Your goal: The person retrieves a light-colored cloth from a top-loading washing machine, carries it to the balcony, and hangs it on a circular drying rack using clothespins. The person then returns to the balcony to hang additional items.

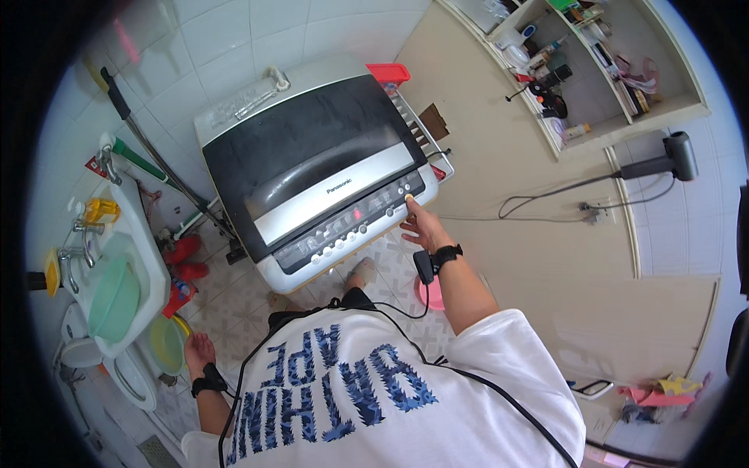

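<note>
A top-loading Panasonic washing machine [339,187] stands before me with its dark lid down. A red display glows on its control panel [357,214]. My right hand [422,227] is at the panel's right end, a fingertip on a yellowish round button [409,199]; the other fingers are spread and hold nothing. My left hand [201,353] hangs low by my side with its fingers loosely apart and empty, near a green and yellow basin [168,345]. Each wrist wears a black strap with a small device and a cable.
On the left are a white sink [153,266] holding a green basin [117,299], a mop with a metal handle [153,146] and a toilet [130,374]. A hair dryer [683,156] hangs right, below open shelves [623,126]. A pink basin [431,292] lies on the floor.
</note>
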{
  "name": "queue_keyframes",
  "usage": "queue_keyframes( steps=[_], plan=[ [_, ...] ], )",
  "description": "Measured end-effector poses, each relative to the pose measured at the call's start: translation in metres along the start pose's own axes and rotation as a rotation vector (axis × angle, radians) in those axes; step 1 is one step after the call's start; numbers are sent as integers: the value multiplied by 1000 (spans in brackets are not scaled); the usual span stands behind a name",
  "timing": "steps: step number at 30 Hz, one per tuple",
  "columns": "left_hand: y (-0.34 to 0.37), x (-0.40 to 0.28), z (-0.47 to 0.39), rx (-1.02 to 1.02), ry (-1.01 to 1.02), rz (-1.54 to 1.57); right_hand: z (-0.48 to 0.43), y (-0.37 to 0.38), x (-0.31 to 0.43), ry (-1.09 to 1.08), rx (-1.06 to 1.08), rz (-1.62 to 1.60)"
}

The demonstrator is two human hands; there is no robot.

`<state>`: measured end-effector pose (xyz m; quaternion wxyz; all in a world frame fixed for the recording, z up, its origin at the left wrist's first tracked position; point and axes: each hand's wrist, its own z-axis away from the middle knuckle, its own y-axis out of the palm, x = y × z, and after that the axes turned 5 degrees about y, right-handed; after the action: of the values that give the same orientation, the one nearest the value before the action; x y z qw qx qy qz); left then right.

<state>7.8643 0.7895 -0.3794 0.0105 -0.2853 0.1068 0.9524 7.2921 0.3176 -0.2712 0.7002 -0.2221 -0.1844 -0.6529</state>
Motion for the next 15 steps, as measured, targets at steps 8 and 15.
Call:
queue_keyframes(
  steps=[8, 15],
  plan=[
    [59, 45, 55, 149, 124, 36, -13, -28, 19, 97, 208, 152],
    [235, 56, 164, 191, 274, -101, -20, -12, 31, 220, 243, 72]
  ],
)
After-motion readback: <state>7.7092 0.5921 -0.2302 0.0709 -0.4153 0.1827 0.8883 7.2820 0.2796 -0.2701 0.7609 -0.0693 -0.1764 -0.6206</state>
